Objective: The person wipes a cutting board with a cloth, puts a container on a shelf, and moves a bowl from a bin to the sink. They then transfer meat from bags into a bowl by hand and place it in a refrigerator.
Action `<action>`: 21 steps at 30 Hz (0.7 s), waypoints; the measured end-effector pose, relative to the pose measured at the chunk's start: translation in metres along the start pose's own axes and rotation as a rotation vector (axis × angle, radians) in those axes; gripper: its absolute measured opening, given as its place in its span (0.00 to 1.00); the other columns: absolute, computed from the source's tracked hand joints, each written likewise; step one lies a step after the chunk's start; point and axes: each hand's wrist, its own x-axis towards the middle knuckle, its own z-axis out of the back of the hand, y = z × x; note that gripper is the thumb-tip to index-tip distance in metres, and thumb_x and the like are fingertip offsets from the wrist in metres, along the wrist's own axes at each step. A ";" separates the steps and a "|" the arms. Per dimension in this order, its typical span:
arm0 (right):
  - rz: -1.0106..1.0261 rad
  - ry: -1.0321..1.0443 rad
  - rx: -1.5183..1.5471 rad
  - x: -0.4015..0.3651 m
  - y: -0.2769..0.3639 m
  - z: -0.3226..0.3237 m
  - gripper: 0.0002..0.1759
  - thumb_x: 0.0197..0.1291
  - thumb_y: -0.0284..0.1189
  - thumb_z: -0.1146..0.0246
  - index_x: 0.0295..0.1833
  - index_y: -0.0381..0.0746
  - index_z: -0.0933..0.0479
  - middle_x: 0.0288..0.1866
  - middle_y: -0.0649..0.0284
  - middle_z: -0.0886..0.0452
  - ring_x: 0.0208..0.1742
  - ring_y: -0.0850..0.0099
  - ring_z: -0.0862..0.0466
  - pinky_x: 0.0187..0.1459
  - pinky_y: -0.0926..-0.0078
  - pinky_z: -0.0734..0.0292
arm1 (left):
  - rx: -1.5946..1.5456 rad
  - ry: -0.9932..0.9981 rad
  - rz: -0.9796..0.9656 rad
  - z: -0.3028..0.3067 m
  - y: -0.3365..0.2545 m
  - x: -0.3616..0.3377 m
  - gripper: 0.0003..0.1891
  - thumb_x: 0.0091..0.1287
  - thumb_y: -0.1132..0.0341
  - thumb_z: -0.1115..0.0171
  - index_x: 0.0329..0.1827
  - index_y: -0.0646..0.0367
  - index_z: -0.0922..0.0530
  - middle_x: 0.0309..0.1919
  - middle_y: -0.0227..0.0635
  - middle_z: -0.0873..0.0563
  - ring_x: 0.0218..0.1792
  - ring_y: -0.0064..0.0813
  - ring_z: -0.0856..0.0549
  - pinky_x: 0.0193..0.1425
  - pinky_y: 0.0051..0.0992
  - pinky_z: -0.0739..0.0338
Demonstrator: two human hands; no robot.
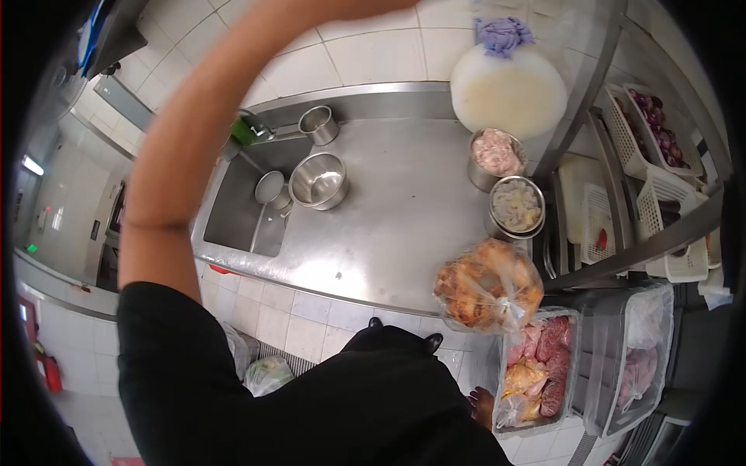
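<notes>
My left arm sweeps up from the left and across the top of the view; its hand lies beyond the upper edge. Low down at my side, my right hand (482,405) shows in part, fingers loosely apart, nothing visible in them. Right beside it is a clear plastic tub (575,365) with raw red meat (553,342) and yellowish pieces in bags. A knotted clear bag of orange-brown food (486,283) sits at the counter's front right corner. Behind that stand a metal pot of pale chunks (516,205) and another of minced meat (496,153).
The steel counter (388,210) has a sink (241,210) at its left, with metal bowls (318,182) beside it. A round white board (509,89) leans at the back, purple cloth (503,36) above. Shelves with baskets (664,186) and another tub (622,373) border the right.
</notes>
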 end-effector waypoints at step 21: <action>0.194 -0.172 -0.122 -0.075 -0.021 -0.204 0.11 0.62 0.31 0.44 0.43 0.35 0.22 0.23 0.66 0.25 0.24 0.75 0.23 0.25 0.79 0.27 | -1.628 -0.179 2.034 -0.281 -0.005 -0.617 0.08 0.65 0.65 0.43 0.30 0.60 0.25 0.30 0.35 0.21 0.27 0.31 0.20 0.29 0.36 0.18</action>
